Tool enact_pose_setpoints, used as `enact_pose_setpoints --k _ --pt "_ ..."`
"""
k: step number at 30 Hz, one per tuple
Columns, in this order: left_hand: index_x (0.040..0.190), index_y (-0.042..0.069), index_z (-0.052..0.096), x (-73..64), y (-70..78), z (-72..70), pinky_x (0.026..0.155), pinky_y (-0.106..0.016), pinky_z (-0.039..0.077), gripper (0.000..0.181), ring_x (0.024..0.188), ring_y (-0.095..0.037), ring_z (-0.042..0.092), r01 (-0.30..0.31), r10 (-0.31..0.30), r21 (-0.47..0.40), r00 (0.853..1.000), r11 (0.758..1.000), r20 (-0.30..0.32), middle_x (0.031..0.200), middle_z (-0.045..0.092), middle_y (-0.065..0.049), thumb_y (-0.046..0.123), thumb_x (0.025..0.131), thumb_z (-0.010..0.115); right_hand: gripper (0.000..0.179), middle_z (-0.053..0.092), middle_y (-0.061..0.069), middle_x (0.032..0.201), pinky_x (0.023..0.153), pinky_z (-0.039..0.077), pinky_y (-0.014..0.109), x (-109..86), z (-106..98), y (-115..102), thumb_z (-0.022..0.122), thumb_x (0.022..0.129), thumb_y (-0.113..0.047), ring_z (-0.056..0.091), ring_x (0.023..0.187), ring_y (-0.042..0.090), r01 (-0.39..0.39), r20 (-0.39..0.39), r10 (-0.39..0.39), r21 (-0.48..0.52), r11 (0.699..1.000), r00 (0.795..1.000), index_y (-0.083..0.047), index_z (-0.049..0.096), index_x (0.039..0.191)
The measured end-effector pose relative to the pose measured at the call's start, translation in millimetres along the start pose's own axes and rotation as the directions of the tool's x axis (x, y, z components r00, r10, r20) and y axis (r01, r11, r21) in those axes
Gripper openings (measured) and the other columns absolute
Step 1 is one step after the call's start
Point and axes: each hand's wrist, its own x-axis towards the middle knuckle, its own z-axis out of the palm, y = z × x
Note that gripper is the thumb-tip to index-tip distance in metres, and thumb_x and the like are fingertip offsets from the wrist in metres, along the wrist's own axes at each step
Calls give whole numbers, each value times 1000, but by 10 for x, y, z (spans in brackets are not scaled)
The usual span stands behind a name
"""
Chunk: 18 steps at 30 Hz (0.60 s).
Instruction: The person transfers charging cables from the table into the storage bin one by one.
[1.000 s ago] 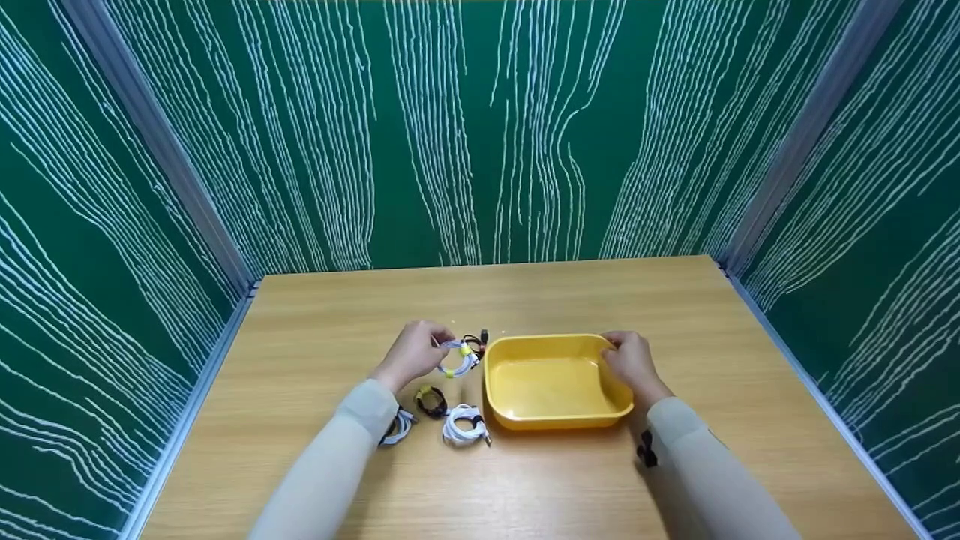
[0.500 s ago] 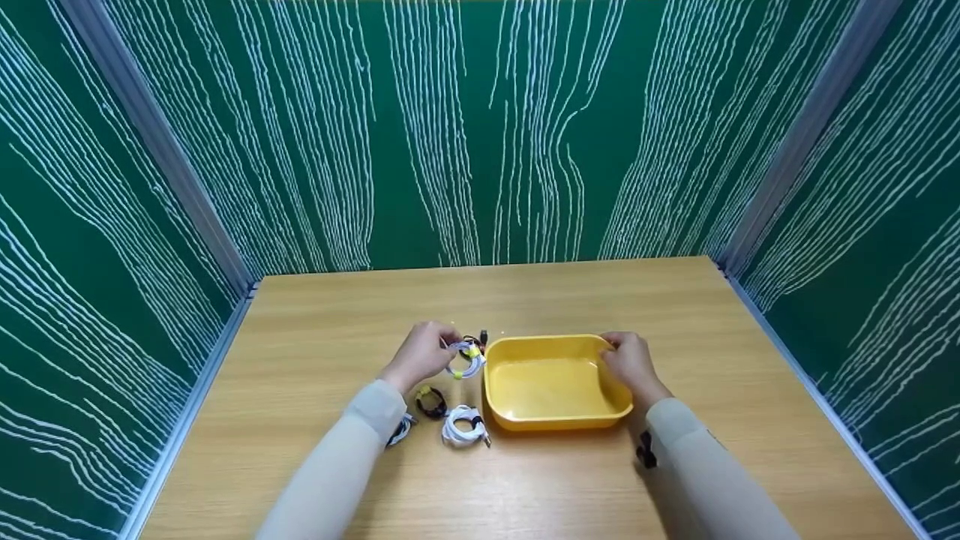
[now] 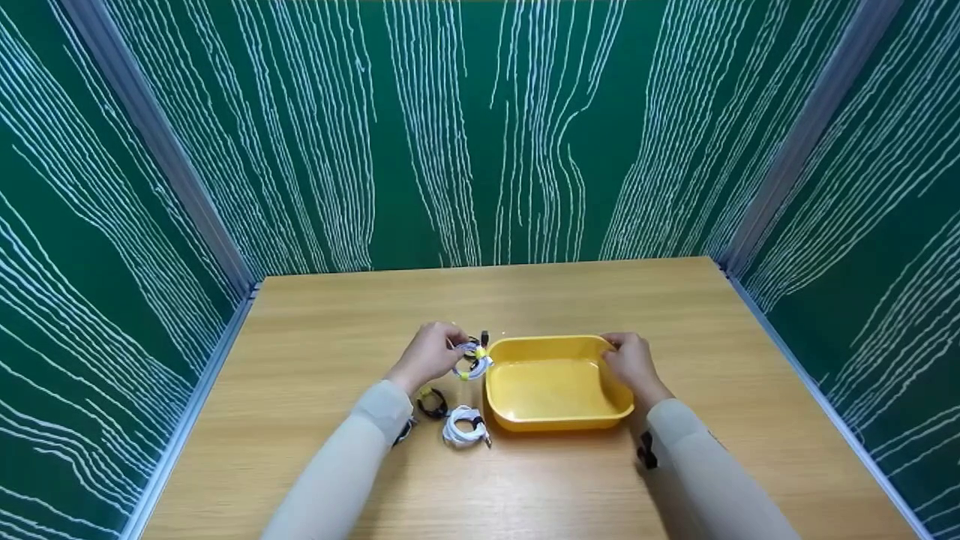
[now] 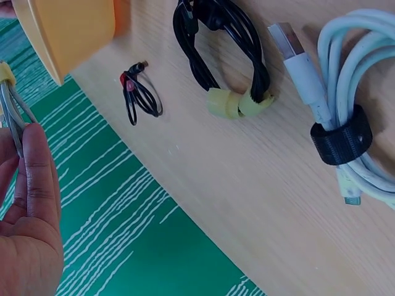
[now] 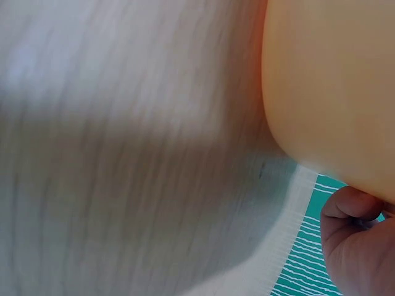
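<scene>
My left hand (image 3: 429,355) pinches a pale coiled cable (image 3: 480,370) with yellow ties, held up beside the left rim of a yellow plastic bin (image 3: 559,424). In the left wrist view the fingertips hold this coil (image 4: 13,105) at the left edge, with part of it cut off. My right hand (image 3: 634,367) grips the bin's right rim near its far corner; the right wrist view shows the curled fingers against the outer wall (image 5: 333,92). The inside of the bin shows bare yellow plastic.
Left of the bin lie a white coiled cable (image 3: 454,433) with a black strap and a black coiled cable (image 4: 256,37) with a yellow tie. A small black cable (image 4: 145,95) lies behind. Another coil (image 3: 406,430) is mostly hidden by my left sleeve. Green walls (image 3: 420,135) enclose the table.
My left hand has moved slightly right with the pale cable, bringing it to the bin's left rim. The right hand and bin stay put. My left sleeve covers more of the coil beneath it.
</scene>
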Motion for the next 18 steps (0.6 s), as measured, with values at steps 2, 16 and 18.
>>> enact_pose_setpoints --k 2,16,18 --pt "108 8 82 2 12 7 72 -29 57 14 86 -17 64 12 -12 -1 1000 1000 5 98 74 -6 3 102 70 34 75 33 122 92 64 48 0 -3 4 60 95 10 74 113 45 -1 2 1 0 1000 1000 11 74 126" --pt "108 7 83 31 48 74 82 -35 61 17 92 -18 66 -32 32 15 999 999 4 104 79 -8 0 100 70 34 74 33 125 96 63 52 -2 -2 6 59 97 9 73 116 46 -9 3 9 -9 1000 1000 11 74 127" --pt "109 8 83 31 56 80 84 -35 61 17 93 -19 67 -31 31 12 1000 999 6 105 79 -8 0 101 70 34 74 33 126 97 63 53 -2 -4 -2 59 97 9 73 116 46 -15 3 15 -6 1000 1000 11 74 128"
